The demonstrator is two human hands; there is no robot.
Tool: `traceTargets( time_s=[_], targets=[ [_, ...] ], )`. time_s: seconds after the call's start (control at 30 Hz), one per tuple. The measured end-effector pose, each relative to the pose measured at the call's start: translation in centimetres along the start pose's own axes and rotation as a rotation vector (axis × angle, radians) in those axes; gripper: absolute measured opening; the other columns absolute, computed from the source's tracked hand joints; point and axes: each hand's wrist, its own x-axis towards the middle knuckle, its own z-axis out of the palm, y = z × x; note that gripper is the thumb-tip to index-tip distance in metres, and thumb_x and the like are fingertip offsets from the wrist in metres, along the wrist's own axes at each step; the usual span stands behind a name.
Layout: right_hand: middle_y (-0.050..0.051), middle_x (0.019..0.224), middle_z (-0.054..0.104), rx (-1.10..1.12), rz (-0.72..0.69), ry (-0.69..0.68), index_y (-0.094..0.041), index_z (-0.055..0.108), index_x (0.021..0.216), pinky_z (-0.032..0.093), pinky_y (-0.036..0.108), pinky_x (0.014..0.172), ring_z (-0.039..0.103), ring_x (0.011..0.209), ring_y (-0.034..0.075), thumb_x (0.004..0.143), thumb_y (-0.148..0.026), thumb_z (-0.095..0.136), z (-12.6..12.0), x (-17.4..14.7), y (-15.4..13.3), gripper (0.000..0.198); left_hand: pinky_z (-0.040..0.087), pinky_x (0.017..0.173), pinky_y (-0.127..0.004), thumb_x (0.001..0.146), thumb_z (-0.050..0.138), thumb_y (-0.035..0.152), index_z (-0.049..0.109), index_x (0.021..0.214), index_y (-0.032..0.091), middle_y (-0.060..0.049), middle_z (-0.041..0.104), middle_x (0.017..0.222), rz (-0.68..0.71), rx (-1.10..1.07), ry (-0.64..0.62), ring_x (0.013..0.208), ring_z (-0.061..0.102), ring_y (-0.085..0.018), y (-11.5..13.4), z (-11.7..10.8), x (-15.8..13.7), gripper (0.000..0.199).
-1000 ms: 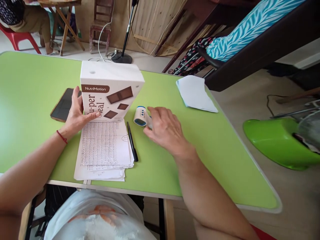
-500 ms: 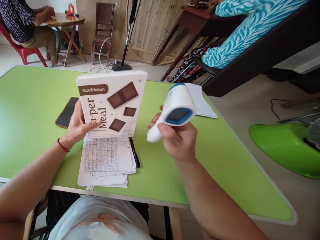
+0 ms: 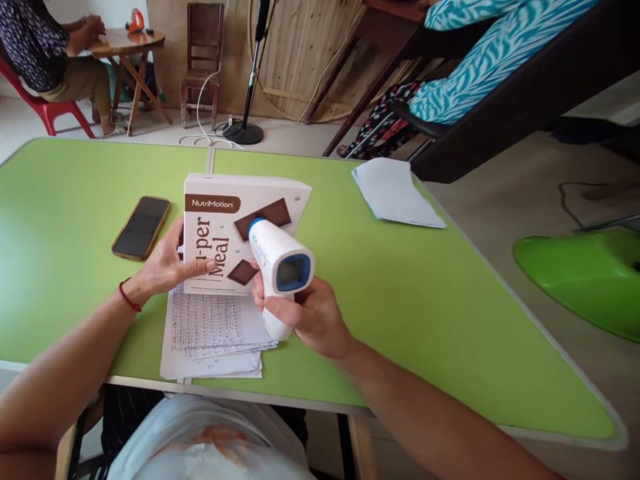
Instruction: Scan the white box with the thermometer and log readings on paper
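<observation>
My left hand (image 3: 167,263) grips the left side of a white box (image 3: 210,233) printed with "NutriMotion" and brown chocolate-like squares, its thumb across the front. The box stands tilted above the table. Closed around the handle of a white and blue infrared thermometer (image 3: 273,257), my right hand (image 3: 315,313) holds it in front of the box's lower right part. The thermometer's blue-rimmed screen faces me and its nose points toward the box; whether they touch I cannot tell. Beneath the box lies a stack of handwritten papers (image 3: 215,333), partly hidden.
A phone (image 3: 141,228) lies left of the box on the green table (image 3: 400,320). Folded white paper (image 3: 395,193) rests near the far right edge. Beyond are two seated people, a wooden chair (image 3: 204,60), a stand with a round base (image 3: 244,132) and a green plastic seat (image 3: 580,280).
My right hand has brought the thermometer left, in front of the box. The box has shifted slightly right and down in view, still in my left hand. The pen is now hidden.
</observation>
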Motion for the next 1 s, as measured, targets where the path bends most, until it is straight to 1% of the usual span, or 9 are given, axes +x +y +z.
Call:
traceTargets(
  time_s=[0.1, 0.23, 0.33, 0.43, 0.63, 0.83, 0.93, 1.0],
  targets=[
    [-0.001, 0.069, 0.055, 0.029, 0.024, 0.023, -0.020, 0.060, 0.081, 0.041, 0.031, 0.055, 0.050, 0.062, 0.013, 0.066, -0.030, 0.072, 0.2, 0.0, 0.1, 0.022, 0.055, 0.082, -0.041, 0.070, 0.082, 0.039, 0.047, 0.119, 0.015, -0.012, 0.062, 0.112, 0.002, -0.012, -0.014, 0.105, 0.061, -0.031, 0.0, 0.0, 0.0, 0.065],
    [0.000, 0.069, 0.057, 0.026, 0.051, -0.010, -0.020, 0.061, 0.078, 0.043, 0.030, 0.054, 0.050, 0.061, 0.013, 0.066, -0.036, 0.072, 0.5, 0.0, 0.0, 0.023, 0.053, 0.087, -0.044, 0.068, 0.083, 0.039, 0.047, 0.119, 0.015, -0.012, 0.061, 0.113, 0.022, 0.031, -0.023, 0.107, 0.059, -0.031, 0.0, -0.1, 0.1, 0.067],
    [0.000, 0.068, 0.057, 0.011, 0.037, -0.036, -0.020, 0.060, 0.075, 0.045, 0.031, 0.055, 0.051, 0.060, 0.013, 0.067, -0.039, 0.072, 0.6, -0.2, -0.1, 0.024, 0.053, 0.087, -0.045, 0.067, 0.083, 0.039, 0.046, 0.120, 0.015, -0.013, 0.060, 0.115, 0.024, 0.044, -0.039, 0.107, 0.059, -0.031, 0.0, -0.3, 0.1, 0.069],
    [0.000, 0.066, 0.056, -0.009, 0.021, -0.031, -0.020, 0.060, 0.074, 0.045, 0.032, 0.055, 0.051, 0.060, 0.014, 0.068, -0.041, 0.073, 0.5, -0.3, 0.0, 0.025, 0.053, 0.087, -0.044, 0.067, 0.083, 0.038, 0.043, 0.122, 0.015, -0.014, 0.059, 0.118, 0.026, 0.043, -0.053, 0.107, 0.058, -0.031, -0.2, -0.4, 0.1, 0.072],
    [0.000, 0.067, 0.058, -0.003, -0.004, -0.033, -0.020, 0.060, 0.073, 0.047, 0.032, 0.056, 0.053, 0.060, 0.014, 0.068, -0.042, 0.074, 0.4, -0.3, 0.3, 0.026, 0.049, 0.093, -0.047, 0.068, 0.083, 0.038, 0.041, 0.125, 0.015, -0.015, 0.055, 0.124, 0.031, 0.049, -0.058, 0.114, 0.055, -0.033, -0.4, -0.4, 0.1, 0.075],
    [0.000, 0.066, 0.058, -0.001, -0.015, -0.042, -0.020, 0.061, 0.075, 0.046, 0.032, 0.054, 0.054, 0.059, 0.014, 0.069, -0.044, 0.074, 0.5, -0.3, 0.3, 0.028, 0.053, 0.087, -0.047, 0.066, 0.084, 0.039, 0.043, 0.126, 0.014, -0.016, 0.056, 0.122, -0.013, 0.042, -0.061, 0.112, 0.056, -0.035, -0.2, -0.4, 0.0, 0.076],
    [0.000, 0.064, 0.058, -0.022, 0.003, -0.015, -0.019, 0.061, 0.077, 0.046, 0.032, 0.054, 0.054, 0.058, 0.014, 0.066, -0.046, 0.075, 0.5, -0.4, 0.4, 0.032, 0.055, 0.081, -0.045, 0.062, 0.087, 0.037, 0.047, 0.123, 0.015, -0.015, 0.060, 0.116, -0.028, 0.078, -0.057, 0.107, 0.059, -0.034, -0.2, -0.7, 0.1, 0.076],
    [0.000, 0.064, 0.059, -0.032, 0.018, 0.003, -0.019, 0.061, 0.076, 0.046, 0.032, 0.054, 0.055, 0.058, 0.014, 0.065, -0.047, 0.076, 0.5, -0.4, 0.4, 0.033, 0.056, 0.078, -0.044, 0.060, 0.088, 0.036, 0.049, 0.122, 0.016, -0.014, 0.061, 0.114, -0.027, 0.112, -0.081, 0.102, 0.061, -0.032, -0.2, -1.1, 0.1, 0.076]
  ],
)
